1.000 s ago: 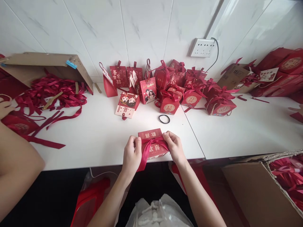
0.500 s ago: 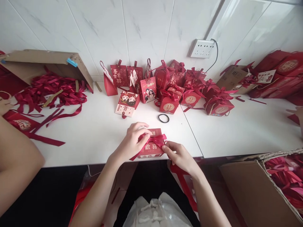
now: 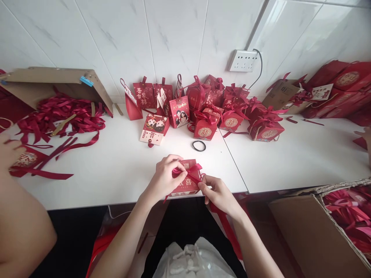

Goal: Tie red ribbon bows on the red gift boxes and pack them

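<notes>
A red gift box [image 3: 185,188] with pale lettering lies at the table's front edge. Across its top runs a dark red ribbon bow [image 3: 193,173]. My left hand [image 3: 168,173] pinches the bow near its knot, fingers closed over the left loop. At the box's right side, my right hand [image 3: 216,190] has thumb and forefinger closed on a ribbon end. Part of the box's left side is hidden behind my left hand. Just beyond the box rests a black hair tie [image 3: 199,145].
Several red gift boxes [image 3: 205,127] stand along the tiled wall. On the left, a cardboard box [image 3: 52,75] lies open beside a heap of red ribbons [image 3: 63,116]. A co-worker's arm [image 3: 23,216] is close by. At lower right stands a carton [image 3: 307,227] of red boxes.
My left hand has moved right, from the bow's left loop onto its knot. My right hand stays at the ribbon's right end. The co-worker's hand at left has come lower.
</notes>
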A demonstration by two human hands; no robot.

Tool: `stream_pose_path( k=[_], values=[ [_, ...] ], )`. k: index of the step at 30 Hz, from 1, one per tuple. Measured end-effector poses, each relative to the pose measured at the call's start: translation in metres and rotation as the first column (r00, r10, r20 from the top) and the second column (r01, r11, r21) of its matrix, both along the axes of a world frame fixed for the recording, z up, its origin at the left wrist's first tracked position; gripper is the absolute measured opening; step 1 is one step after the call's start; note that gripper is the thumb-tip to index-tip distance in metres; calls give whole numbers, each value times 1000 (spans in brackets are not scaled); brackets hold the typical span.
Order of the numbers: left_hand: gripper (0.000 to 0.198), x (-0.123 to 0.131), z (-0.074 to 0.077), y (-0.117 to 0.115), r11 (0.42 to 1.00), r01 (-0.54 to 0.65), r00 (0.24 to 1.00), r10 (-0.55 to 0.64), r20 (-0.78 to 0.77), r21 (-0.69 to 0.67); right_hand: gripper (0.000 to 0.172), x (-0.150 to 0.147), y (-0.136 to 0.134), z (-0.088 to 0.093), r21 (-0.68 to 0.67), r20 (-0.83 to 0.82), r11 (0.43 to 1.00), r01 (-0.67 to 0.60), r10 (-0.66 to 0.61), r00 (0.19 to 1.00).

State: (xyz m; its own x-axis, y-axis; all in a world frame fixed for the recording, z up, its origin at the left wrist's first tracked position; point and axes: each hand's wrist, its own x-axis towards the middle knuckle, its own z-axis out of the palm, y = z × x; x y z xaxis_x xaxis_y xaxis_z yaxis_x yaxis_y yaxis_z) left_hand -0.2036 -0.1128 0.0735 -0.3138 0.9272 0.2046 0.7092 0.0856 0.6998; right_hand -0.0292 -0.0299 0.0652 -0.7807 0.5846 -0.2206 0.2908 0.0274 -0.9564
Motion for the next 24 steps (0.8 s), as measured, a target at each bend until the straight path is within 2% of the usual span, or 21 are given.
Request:
stream_pose_path(
  k=[7,12,14,16,17,19,22,24],
  values=[
    [11,-1,-3,2,1000,19,999,-20,28,13,36,1,7,-8,-86,-34,993,-80,78,996],
    [9,-1,-2,0,997,26,998,-30,48,71,40,11,28,-7,-80,-63,978,-195,190,980],
    [17,-4,-1,-3,987,-84,992,70,104,134,46,12,39,-4,-17,-50,997,-80,79,996],
    [27,-6,1,-5,951,-272,955,248,166,146,49,7,45,0,109,-21,989,100,-98,995],
    [28,-7,1,-5,930,-347,929,324,178,117,50,2,46,1,164,-7,975,147,-148,989],
    [25,-7,3,-6,915,-404,903,397,164,9,49,-10,43,3,208,12,970,123,-129,992],
    [29,-2,5,-10,928,-341,912,365,187,-148,45,-28,35,3,168,-18,983,67,-65,998],
    [32,4,4,-13,928,-329,899,364,244,-172,42,-33,30,0,135,-54,987,91,-84,995]
  ],
)
